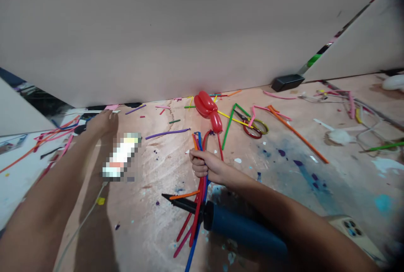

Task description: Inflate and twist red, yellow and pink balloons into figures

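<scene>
My right hand is closed around a bundle of long uninflated balloons in red, pink, orange and blue, over the middle of the table. The bundle's lower ends hang across a blue hand pump with a black nozzle. Just beyond my fist lies a red balloon twisted into segments, its thin uninflated tail running down beside the hand. At the back left, my left hand reaches down with fingers stretched forward near a pink piece. Its fingertips are small and partly hidden.
Scissors lie right of the red balloon among green, pink and yellow balloons. A lit phone with a cable is left of centre; another phone sits lower right. A black box stands against the pale back panel.
</scene>
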### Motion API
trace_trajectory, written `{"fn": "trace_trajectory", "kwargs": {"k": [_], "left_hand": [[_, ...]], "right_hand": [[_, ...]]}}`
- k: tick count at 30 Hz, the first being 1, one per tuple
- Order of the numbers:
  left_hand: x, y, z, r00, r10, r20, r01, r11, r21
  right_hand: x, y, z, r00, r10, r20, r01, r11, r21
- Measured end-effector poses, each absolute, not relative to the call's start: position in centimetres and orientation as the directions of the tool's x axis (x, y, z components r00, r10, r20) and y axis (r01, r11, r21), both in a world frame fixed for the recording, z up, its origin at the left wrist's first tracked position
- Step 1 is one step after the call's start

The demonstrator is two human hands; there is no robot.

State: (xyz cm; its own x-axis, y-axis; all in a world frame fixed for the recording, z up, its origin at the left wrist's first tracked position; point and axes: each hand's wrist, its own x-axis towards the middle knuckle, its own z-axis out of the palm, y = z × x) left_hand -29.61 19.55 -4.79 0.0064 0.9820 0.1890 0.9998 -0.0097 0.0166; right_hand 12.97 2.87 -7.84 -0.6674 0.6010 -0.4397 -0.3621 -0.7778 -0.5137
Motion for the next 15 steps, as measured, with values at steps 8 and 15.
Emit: {"fn": "trace_trajectory", "kwargs": {"k": [8,15], "left_hand": [[-29.3,23.7,-5.4,-0.118,0.985,0.126,0.993,0.117,0.016],[-28.7,22.5,-5.0,-0.170,0.975,0.140,0.985,0.168,0.028]], "right_hand": [[13.0,3.2,-7.7,-0.664,0.578,-0.474,-0.319,-0.793,-0.519],[13.2,3.2,-8.0,-0.697,0.589,-0.410,-0.317,-0.765,-0.560]]}}
